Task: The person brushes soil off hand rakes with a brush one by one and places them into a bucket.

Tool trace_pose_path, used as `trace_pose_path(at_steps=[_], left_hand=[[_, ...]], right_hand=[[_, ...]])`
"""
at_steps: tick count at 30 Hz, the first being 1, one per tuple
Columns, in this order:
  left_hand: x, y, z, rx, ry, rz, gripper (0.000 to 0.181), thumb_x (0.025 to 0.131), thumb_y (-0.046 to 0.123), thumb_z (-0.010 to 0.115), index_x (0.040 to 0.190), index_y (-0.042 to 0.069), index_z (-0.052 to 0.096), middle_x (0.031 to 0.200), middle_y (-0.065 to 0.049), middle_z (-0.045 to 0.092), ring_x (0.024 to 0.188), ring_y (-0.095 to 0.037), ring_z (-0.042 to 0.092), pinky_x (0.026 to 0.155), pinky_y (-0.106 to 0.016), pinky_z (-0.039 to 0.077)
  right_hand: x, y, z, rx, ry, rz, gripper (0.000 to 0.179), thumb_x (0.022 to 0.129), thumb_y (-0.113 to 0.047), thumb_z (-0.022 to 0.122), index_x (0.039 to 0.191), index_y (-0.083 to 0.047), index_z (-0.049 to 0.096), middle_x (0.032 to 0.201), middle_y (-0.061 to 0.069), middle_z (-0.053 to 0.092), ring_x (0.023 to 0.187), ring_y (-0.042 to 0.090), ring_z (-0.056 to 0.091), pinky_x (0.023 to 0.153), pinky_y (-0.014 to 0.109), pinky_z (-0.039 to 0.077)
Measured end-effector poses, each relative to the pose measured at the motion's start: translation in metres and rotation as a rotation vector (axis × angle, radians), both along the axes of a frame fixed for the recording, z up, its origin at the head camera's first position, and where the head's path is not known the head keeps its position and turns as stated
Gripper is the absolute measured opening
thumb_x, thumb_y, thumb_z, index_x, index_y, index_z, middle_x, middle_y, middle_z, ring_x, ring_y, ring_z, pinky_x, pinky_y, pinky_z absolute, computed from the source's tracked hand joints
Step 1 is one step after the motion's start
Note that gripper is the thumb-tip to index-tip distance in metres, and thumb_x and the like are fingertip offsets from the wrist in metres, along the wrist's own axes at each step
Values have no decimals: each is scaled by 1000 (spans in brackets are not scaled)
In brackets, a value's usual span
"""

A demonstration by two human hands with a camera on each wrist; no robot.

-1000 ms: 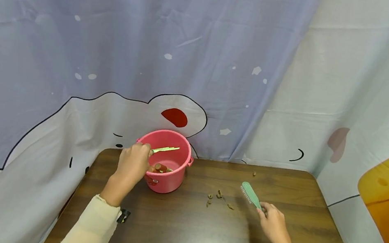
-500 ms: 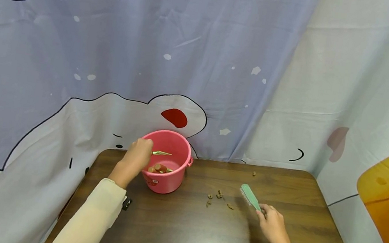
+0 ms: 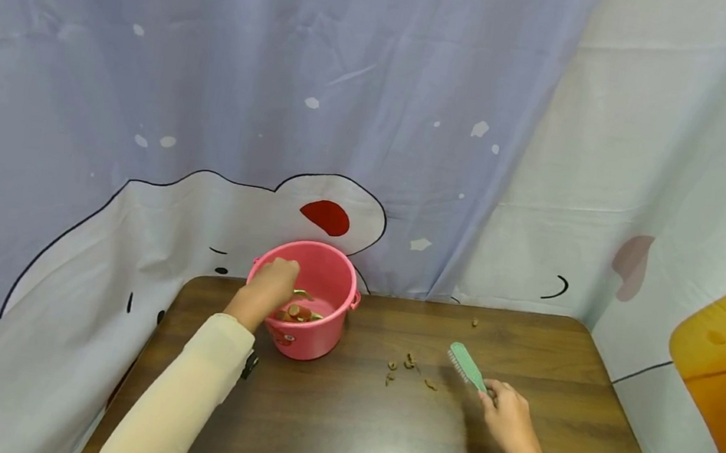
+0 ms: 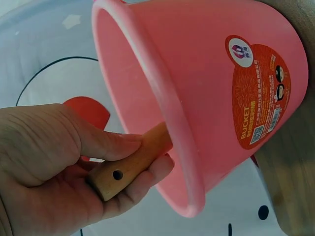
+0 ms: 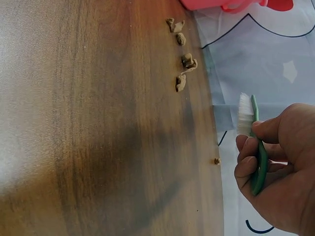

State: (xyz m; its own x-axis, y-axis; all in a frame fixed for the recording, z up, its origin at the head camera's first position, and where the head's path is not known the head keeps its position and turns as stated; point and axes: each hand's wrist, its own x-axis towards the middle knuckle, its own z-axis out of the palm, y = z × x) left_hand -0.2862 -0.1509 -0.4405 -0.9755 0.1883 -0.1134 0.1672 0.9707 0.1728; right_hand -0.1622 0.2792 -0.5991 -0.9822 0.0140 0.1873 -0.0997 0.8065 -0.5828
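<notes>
The pink bucket (image 3: 315, 340) stands at the back left of the table. My left hand (image 3: 269, 287) is over its near left rim, gripping the wooden handle (image 4: 130, 164) of a small tool. That handle has a hole near its end and slants down past the rim; the tool's light green head shows only as a sliver inside. Other wooden-handled tools (image 3: 297, 313) lie in the bucket. Over the right part of the table, my right hand (image 3: 507, 413) holds a green brush (image 3: 467, 365) by its handle. Its white bristles (image 5: 244, 115) touch nothing.
Several small brown curled bits (image 3: 410, 362) lie on the wooden table (image 3: 342, 425) between bucket and brush. A single bit (image 3: 475, 323) sits near the back edge. A printed curtain (image 3: 421, 111) hangs right behind the table.
My left hand has moved to the right and lower over the bucket, and the tool's green head has sunk deeper inside. The right hand and brush have stayed nearly still.
</notes>
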Motion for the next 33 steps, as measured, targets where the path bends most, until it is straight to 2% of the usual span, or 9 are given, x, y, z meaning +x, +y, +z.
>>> trace_pose_path(at_steps=[3,8,11,15,18,25,29,33], left_hand=[[-4,3,-2,20,-82,17,13,90,0,73,101,0,66,91,-13,69,79,-24,64,70,-35,52],[-10,7,-5,31,-187,56,31,78,-4,82,102,0,64,94,-14,67,78,-25,62,60,-29,49],[-13,8,-6,32,-217,71,32,75,-4,84,100,1,65,93,-14,67,75,-25,62,57,-28,49],[-17,7,-11,51,-261,98,26,77,-3,83,96,1,67,89,-13,66,71,-25,61,53,-28,48],[-20,4,-17,55,-274,122,23,77,-3,83,93,1,67,85,-12,65,68,-25,60,51,-28,47],[-26,-1,-28,62,-247,162,27,76,4,87,92,1,65,87,-13,64,73,-27,60,52,-28,47],[-27,-2,-31,85,-228,178,26,75,7,88,88,1,66,84,-13,64,70,-25,60,51,-27,46],[-26,-2,-33,133,-242,199,14,82,4,80,85,2,66,79,-13,65,61,-23,62,48,-26,47]], right_hand=[[1,0,-1,-2,2,0,28,94,-3,69,116,14,67,97,20,71,86,32,69,75,46,58],[5,0,-3,-14,-16,-9,30,94,-3,68,118,14,66,99,23,71,88,35,70,77,48,59],[6,0,-5,-13,-4,-17,28,93,-3,68,116,14,67,97,22,71,87,34,70,77,48,59],[6,-1,-6,-14,15,-21,26,93,-2,69,114,13,68,95,20,72,86,33,70,76,48,58],[5,-1,-6,-18,9,-18,26,93,-2,69,114,13,68,96,20,72,86,33,70,77,48,58],[4,-3,-7,-19,-20,-14,28,94,-3,69,116,13,67,98,20,72,88,33,70,78,48,58],[3,-4,-8,-26,-15,-14,28,93,-3,69,116,13,67,97,20,72,87,33,70,77,48,58],[2,-5,-9,-26,-15,-15,28,93,-3,69,116,14,67,97,21,72,87,34,70,77,48,59]])
